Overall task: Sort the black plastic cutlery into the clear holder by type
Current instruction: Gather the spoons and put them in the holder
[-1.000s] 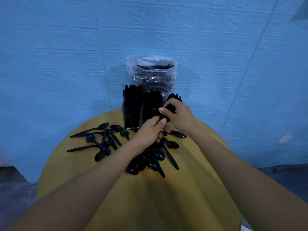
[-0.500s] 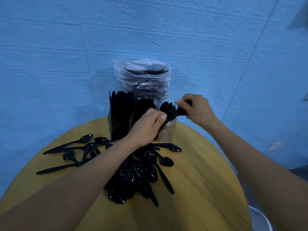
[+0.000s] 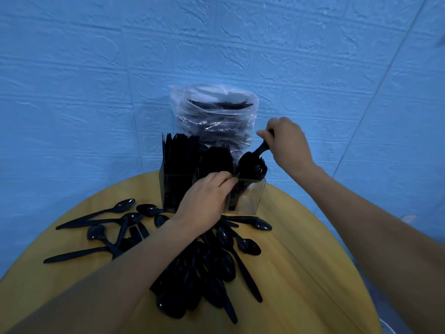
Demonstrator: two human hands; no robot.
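While L hand steadies clear holder, fingers curled, R hand grips spoon bundle; advise lowering handles-first, rt compartment.

Your right hand grips a black spoon by its handle, bowl down at the holder's right compartment. Your left hand rests vs. the holder front, fingers curled at its rim. Loose spoons piled on the yellow table; plastic bag behind.
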